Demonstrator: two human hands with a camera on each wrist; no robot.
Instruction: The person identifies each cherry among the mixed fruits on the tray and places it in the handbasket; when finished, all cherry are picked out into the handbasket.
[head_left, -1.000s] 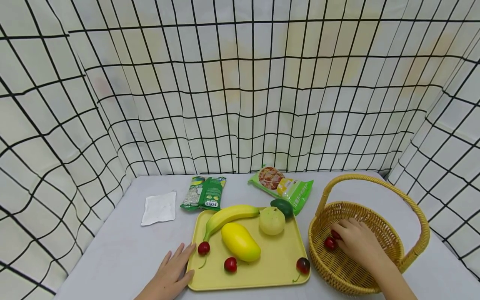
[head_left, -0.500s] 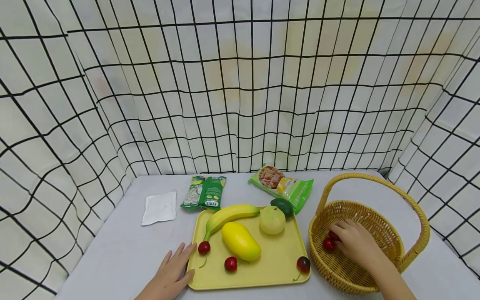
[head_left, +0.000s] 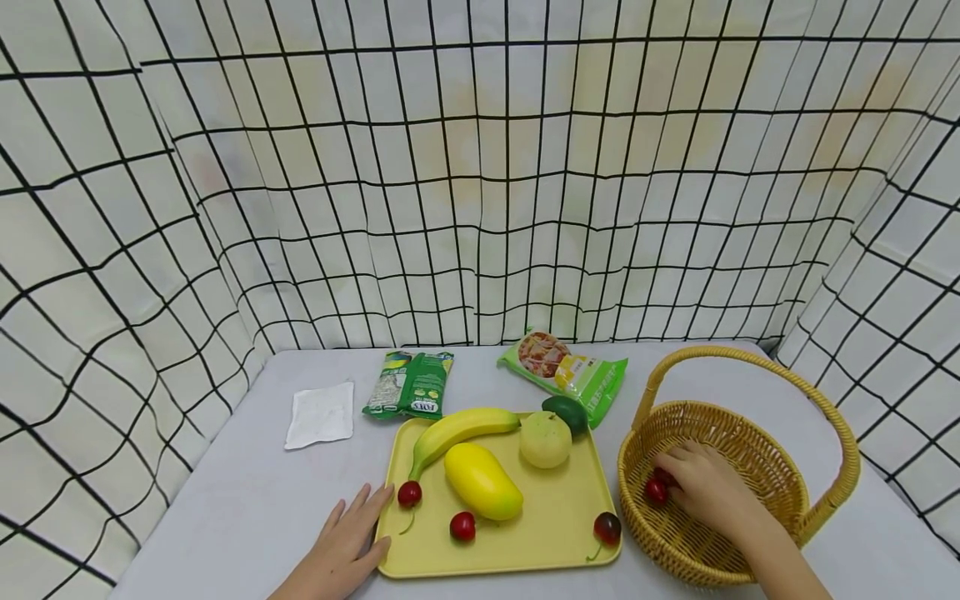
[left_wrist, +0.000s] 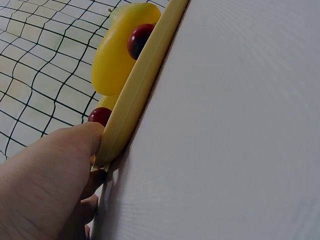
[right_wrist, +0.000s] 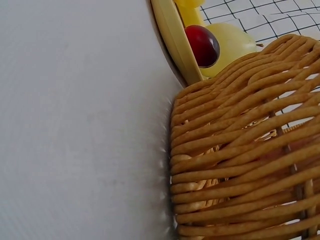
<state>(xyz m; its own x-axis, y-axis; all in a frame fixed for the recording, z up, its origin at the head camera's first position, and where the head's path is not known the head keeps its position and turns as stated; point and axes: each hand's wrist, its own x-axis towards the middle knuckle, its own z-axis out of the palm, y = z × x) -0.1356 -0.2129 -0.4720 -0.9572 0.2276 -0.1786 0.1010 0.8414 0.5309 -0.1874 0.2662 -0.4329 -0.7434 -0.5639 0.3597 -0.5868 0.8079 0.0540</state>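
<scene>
My right hand (head_left: 708, 487) reaches down inside the wicker basket (head_left: 780, 442), its fingertips pinching a cherry (head_left: 664, 477) that is partly hidden by them. Right beside it on the basket floor lies another cherry (head_left: 656, 492). The basket wall (right_wrist: 245, 165) blocks most of that hand in the right wrist view. My left hand (head_left: 341, 542) rests with fingers extended along the left edge of the yellow tray (head_left: 555, 533), its thumb (left_wrist: 92, 135) at the rim. Close to those fingers sits a cherry with a stem (head_left: 409, 494) on the tray.
The tray also bears a banana (head_left: 457, 429), a mango (head_left: 483, 482), a pale round fruit (head_left: 545, 440), a dark green fruit (head_left: 567, 413) and cherries (head_left: 462, 527) (head_left: 607, 529). Behind lie a green snack bag (head_left: 411, 385), another green bag (head_left: 566, 375) and a white packet (head_left: 320, 414).
My right hand has shifted slightly left inside the basket, the cherry in its fingertips moving with it close to the other cherry. My left hand has stayed at the tray edge.
</scene>
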